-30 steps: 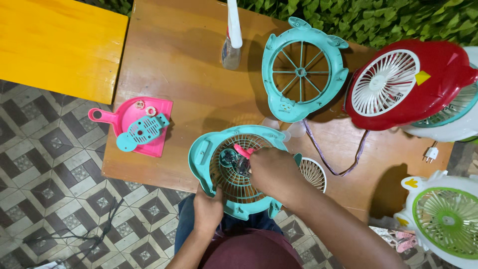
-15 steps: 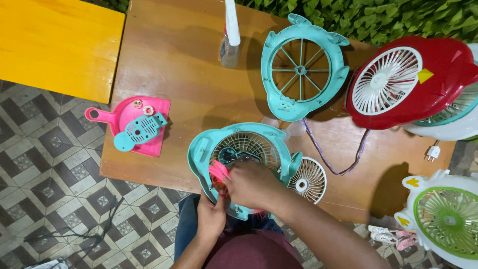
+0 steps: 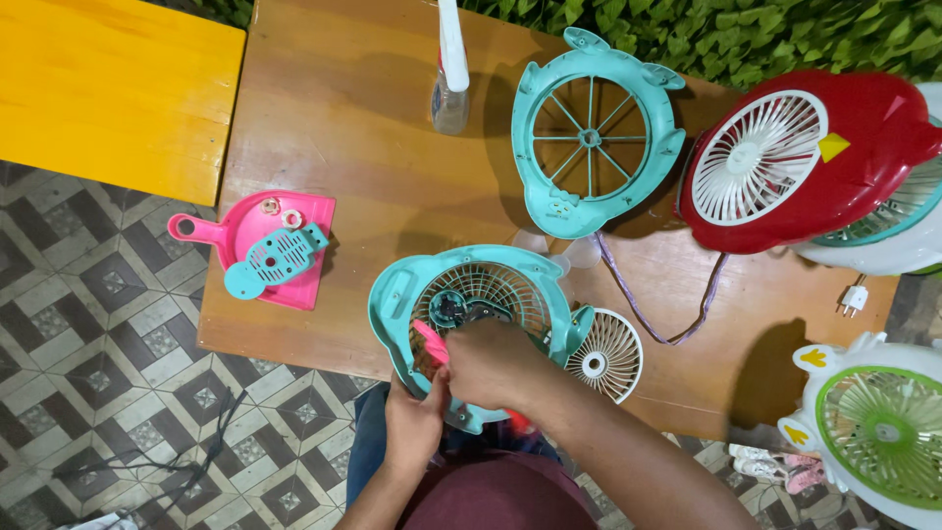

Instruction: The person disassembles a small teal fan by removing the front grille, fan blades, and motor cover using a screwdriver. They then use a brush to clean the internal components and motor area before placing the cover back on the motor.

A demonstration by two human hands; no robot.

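head view: teal fan housing (image 3: 471, 314), grille exposed, at the desk's (image 3: 363, 147) near edge; left hand (image 3: 414, 424) grips its rim, right hand (image 3: 496, 365) closed on a pink tool (image 3: 430, 344) over it.

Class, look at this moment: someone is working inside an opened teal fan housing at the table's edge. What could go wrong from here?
1. The teal fan housing overhangs the table edge, steadied by the left hand; it might slip off.
2. The right hand hides the work, so a misplaced tool is possible.
3. The purple cord nearby could snag.

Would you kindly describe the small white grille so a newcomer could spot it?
On the brown wooden table, look just right of the teal fan housing under the hands. The small white round grille lies flat there, the only loose white disc, unlike the mounted fans.
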